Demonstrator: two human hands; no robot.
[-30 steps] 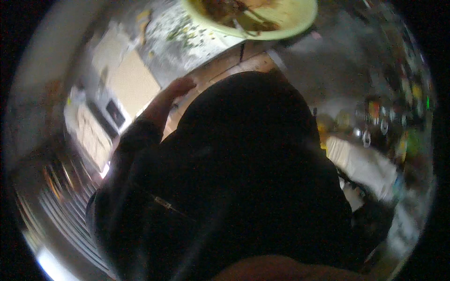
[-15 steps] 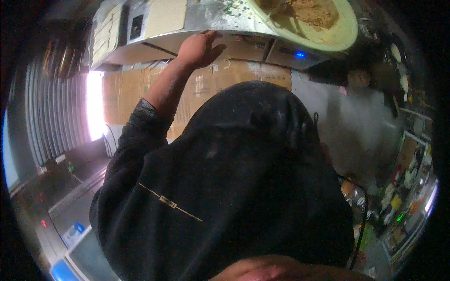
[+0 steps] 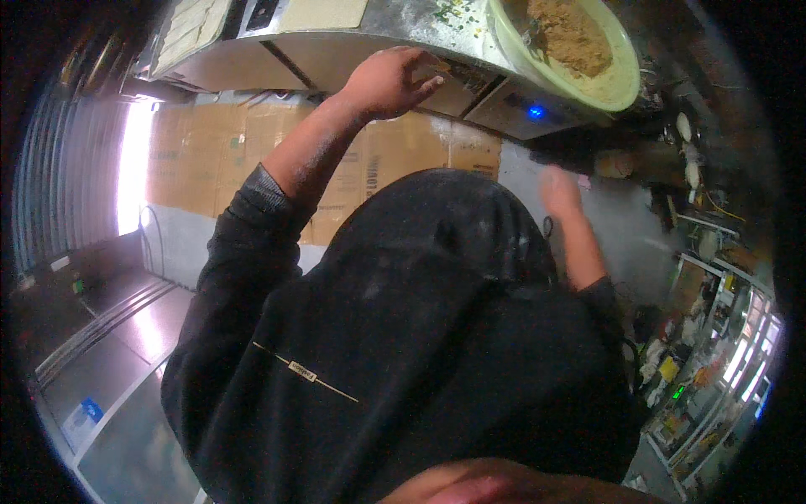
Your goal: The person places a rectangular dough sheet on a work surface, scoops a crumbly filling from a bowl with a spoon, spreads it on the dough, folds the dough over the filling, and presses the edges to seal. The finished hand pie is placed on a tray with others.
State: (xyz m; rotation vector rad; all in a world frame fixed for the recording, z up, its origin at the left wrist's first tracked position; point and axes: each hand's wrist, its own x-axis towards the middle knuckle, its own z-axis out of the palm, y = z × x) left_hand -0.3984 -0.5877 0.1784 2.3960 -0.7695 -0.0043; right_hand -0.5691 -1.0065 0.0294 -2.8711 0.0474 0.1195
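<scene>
My left hand (image 3: 395,81) is raised at the front edge of the steel counter (image 3: 393,23), its thumb apart from the fingers and nothing held. Flour dusts its wrist. My right hand (image 3: 560,191) hangs lower, out to the right of my body over the grey floor; blur hides how its fingers are set. On the counter's right end stands a pale green basin (image 3: 603,102) with a brown crumbly mass (image 3: 575,42) in it. Left of the basin lie white flour and scattered green bits (image 3: 456,10).
A pale flat slab (image 3: 323,13) and a tray of white strips (image 3: 189,34) occupy the counter's left part. A blue light (image 3: 536,112) glows on its front. Flattened cardboard (image 3: 252,160) covers some floor. Cluttered shelving (image 3: 714,336) stands at right.
My right hand has come into view on the right. My left hand has shifted slightly right and down, and the view has turned, moving the counter and basin in the picture.
</scene>
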